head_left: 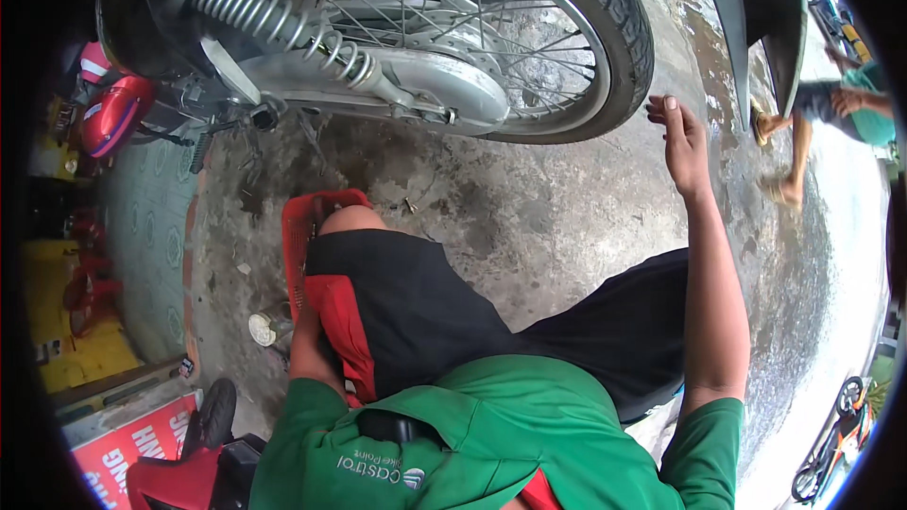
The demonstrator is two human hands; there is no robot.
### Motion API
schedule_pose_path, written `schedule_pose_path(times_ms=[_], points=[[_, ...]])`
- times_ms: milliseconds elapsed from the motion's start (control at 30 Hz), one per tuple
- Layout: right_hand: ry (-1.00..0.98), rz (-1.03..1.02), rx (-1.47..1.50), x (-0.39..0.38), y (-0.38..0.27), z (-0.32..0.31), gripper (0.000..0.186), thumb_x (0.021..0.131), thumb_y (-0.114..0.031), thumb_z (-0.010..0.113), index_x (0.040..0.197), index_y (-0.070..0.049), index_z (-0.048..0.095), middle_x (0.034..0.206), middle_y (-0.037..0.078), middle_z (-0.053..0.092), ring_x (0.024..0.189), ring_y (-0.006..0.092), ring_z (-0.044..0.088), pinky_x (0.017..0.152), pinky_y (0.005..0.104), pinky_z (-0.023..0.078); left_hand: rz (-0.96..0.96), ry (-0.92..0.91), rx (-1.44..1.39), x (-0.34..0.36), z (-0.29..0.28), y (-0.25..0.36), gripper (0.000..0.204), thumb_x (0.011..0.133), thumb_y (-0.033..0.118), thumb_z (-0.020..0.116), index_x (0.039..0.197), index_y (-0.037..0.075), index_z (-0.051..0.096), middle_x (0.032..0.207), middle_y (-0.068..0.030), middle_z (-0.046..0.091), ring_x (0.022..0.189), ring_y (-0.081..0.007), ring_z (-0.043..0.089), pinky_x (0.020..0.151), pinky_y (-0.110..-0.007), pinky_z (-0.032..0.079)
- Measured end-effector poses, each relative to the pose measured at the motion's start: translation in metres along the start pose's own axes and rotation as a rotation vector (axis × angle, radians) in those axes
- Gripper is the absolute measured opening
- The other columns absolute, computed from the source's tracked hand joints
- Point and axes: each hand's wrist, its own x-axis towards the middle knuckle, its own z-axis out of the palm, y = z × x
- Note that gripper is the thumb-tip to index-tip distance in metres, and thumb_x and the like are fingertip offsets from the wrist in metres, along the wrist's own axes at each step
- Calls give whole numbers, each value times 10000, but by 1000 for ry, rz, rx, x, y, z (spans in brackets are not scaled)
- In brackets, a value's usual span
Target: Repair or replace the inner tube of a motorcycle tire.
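Note:
A motorbike's spoked rear wheel, with silver swingarm and coil spring, fills the upper middle. My right hand is raised just beside the tyre's right side, fingers loosely extended and apparently holding nothing; whether a fingertip touches the rubber is unclear. Down at left, my left forearm goes behind my knee toward a red plastic basket; that hand is hidden by the knee. A small metal piece lies on the stained concrete floor below the wheel.
Another person in sandals is at the upper right, beside dark bodywork. At left are a red helmet, tiled step, round pale object, red signboard and red-and-black vehicle. A small motorbike stands lower right.

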Motion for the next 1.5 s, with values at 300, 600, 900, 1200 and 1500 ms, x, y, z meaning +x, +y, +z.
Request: schedule_pose_path(times_ms=[300,600,900,1200,1500], points=[[-79,-39,-56,-5,9,22,493,1090,-418,505,1174,38,671,924,110,707,876,162,655,847,318,519,26,263,193,-18,14,153,290,1053,262,575,1235,37,578,1046,-57,633,912,-165,609,822,-332,501],[-266,157,-170,0,-2,8,568,1081,-481,489,1048,50,687,780,88,676,766,155,641,754,291,495,-14,581,351,-39,29,341,201,1048,263,604,1074,64,594,833,-13,613,721,-123,579,655,-303,477],[-791,196,-263,-24,-12,40,504,978,-457,673,932,43,710,705,76,670,662,158,620,668,314,484,-410,42,307,4,-5,506,277,1001,276,699,836,75,602,645,54,531,558,-39,462,526,-243,362],[-898,-18,-394,-46,-72,96,422,895,-343,798,1102,16,715,804,67,714,775,197,677,750,331,530,-297,-572,489,19,19,535,279,963,240,735,859,-1,643,709,-2,612,680,-90,561,619,-312,462],[-767,-501,-263,-73,-101,141,616,812,-462,833,1253,-68,662,969,197,733,998,315,716,892,420,542,7,-1172,820,81,187,522,304,846,265,791,911,-17,699,749,-131,701,699,-262,676,672,-399,514]])
